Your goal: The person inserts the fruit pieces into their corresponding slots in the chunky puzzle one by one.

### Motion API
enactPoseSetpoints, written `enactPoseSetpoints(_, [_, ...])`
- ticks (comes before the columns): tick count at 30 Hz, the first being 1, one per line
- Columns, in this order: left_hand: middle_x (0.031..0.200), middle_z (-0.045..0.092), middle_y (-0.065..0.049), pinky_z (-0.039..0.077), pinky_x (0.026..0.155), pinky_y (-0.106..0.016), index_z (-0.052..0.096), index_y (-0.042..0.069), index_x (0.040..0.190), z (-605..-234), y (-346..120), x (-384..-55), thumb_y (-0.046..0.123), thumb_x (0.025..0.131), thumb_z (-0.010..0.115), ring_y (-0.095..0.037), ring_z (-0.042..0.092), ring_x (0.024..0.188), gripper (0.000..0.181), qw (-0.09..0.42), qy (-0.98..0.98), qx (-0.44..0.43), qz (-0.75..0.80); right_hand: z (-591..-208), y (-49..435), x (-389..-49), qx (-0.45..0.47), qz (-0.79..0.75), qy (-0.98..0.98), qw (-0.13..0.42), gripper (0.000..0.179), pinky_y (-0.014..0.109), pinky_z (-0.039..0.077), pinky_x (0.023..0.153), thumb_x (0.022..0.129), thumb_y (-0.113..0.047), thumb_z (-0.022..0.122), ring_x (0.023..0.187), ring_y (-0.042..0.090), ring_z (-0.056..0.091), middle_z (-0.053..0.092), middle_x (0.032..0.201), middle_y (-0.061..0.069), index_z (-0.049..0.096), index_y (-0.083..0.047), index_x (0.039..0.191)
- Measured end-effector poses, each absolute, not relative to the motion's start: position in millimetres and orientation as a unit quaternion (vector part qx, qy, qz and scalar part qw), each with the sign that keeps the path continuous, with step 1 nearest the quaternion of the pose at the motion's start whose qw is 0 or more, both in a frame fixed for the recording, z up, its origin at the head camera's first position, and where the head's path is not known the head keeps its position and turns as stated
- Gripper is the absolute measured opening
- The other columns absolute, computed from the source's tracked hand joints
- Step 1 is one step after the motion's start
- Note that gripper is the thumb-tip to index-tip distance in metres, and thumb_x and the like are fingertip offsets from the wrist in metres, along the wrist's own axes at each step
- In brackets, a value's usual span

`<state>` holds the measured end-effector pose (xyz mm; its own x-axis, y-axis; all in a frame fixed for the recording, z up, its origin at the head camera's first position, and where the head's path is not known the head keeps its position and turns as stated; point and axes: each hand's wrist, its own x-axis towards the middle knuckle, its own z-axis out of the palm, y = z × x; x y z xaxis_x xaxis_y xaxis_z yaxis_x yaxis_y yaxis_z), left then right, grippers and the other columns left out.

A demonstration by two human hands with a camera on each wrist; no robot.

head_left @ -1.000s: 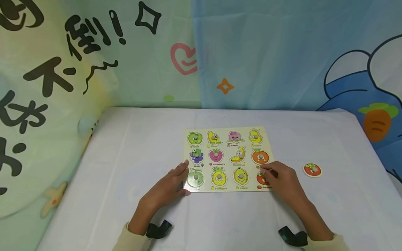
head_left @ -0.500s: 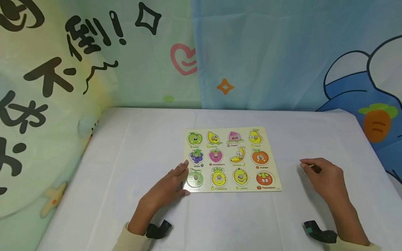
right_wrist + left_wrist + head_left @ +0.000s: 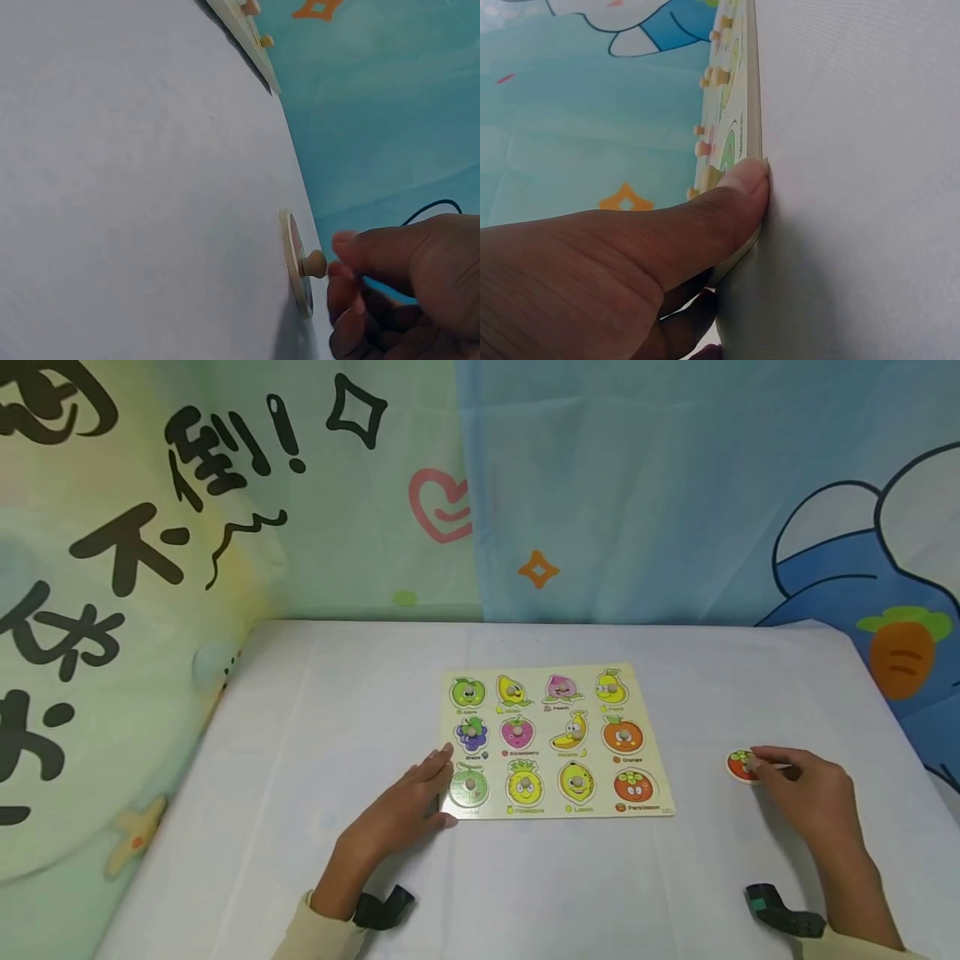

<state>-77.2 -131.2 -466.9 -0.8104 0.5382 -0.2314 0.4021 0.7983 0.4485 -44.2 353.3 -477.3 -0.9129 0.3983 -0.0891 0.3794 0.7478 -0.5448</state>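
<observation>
A wooden fruit puzzle board (image 3: 491,810) lies flat on the white table. My left hand (image 3: 405,793) rests at its near left corner, fingers along the left edge. The left wrist view shows the thumb (image 3: 739,191) pressing the board's edge. To the right of the board, a round red puzzle piece (image 3: 741,767) with green leaves lies on the table. At that piece is my right hand (image 3: 813,793), partly covering it in the head view. In the right wrist view the piece's wooden knob (image 3: 315,264) shows just ahead of the loosely curled fingertips, not enclosed by them.
White cloth covers the table (image 3: 360,693). A printed fabric backdrop (image 3: 637,485) stands behind it and along the left side. Small wooden knobs stick up from the board's pieces. Black wrist mounts (image 3: 384,907) sit on both forearms.
My right hand has gone from the board's near right corner out to the right, uncovering the persimmon picture, and now stands at the round red piece. The left hand stays at the corner.
</observation>
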Motion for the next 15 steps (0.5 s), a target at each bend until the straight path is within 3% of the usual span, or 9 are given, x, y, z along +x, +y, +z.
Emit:
enactPoseSetpoints(6, [0.161,0.016,-0.002,0.021,0.116,-0.039,0.035,0.004,0.15,-468,-131,-78,0.029,0.085,0.076,-0.021,0.017,0.146,0.081,0.173,0.934,0.25,0.189,-489,359,-50,-0.229,0.284,-0.93,-0.035,0.043,0.057,0.046,0.077,0.097,-0.025,0.061,0.102,0.045,0.05,0.054,0.119,0.033,0.06,0.009,0.122])
enactPoseSetpoints(15, [0.16,0.019,-0.006,0.023,0.116,-0.043,0.036,0.002,0.149,-466,-132,-78,0.026,0.084,0.076,-0.025,0.019,0.145,0.08,0.169,0.929,0.262,0.199,-484,348,-52,-0.219,0.261,-0.94,-0.017,0.034,0.055,0.05,0.076,0.095,-0.015,0.061,0.095,0.043,0.052,0.057,0.113,0.032,0.061,0.011,0.117])
